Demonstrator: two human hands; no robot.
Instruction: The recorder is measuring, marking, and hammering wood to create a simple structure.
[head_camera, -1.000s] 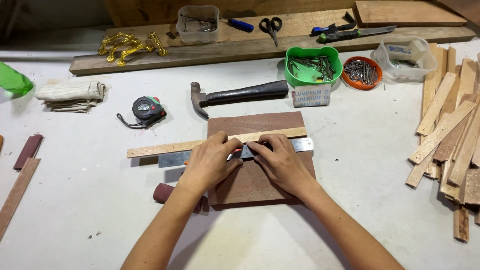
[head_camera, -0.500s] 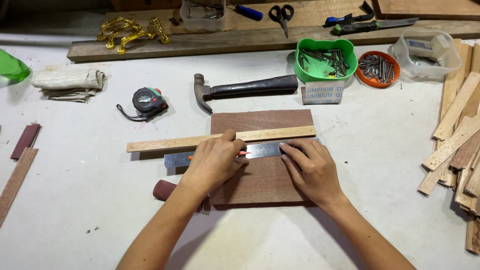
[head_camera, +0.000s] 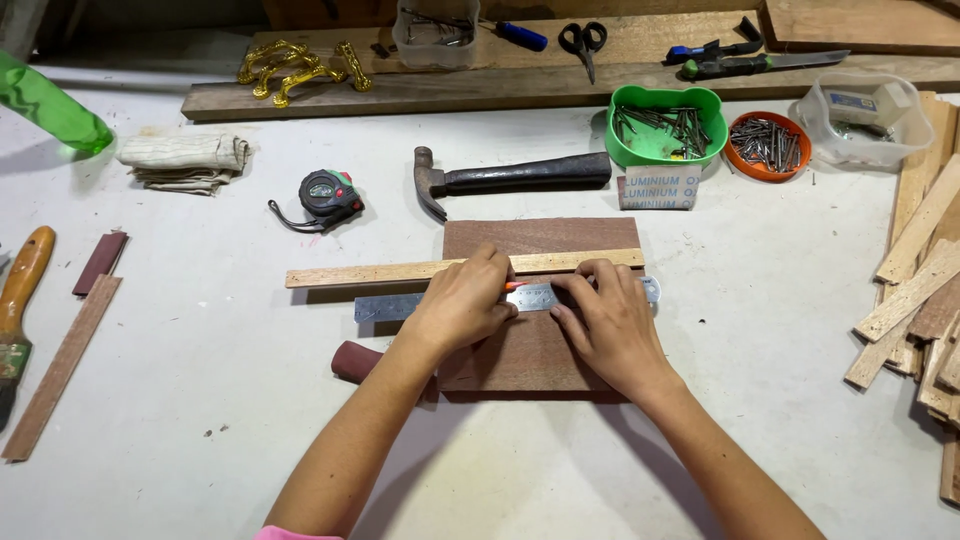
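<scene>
Left hand (head_camera: 462, 303) fingers pinch an orange pencil (head_camera: 513, 286), tip at the steel ruler (head_camera: 530, 298). Right hand (head_camera: 610, 322) fingers, spread flat, pin that ruler so it cannot slip. It lies across the brown board (head_camera: 540, 240) mid-table, just beside a pale wood strip (head_camera: 360, 273). Both forearms reach in from the near edge.

A small grey printed box (head_camera: 656, 188) stands just before the green tub (head_camera: 655, 155).

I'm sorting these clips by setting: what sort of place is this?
Probably a small woodworking bench. A hammer and tubs of nails sit nearby, wood strips are stacked at the side, and both hands press a steel ruler on a brown board.
</scene>
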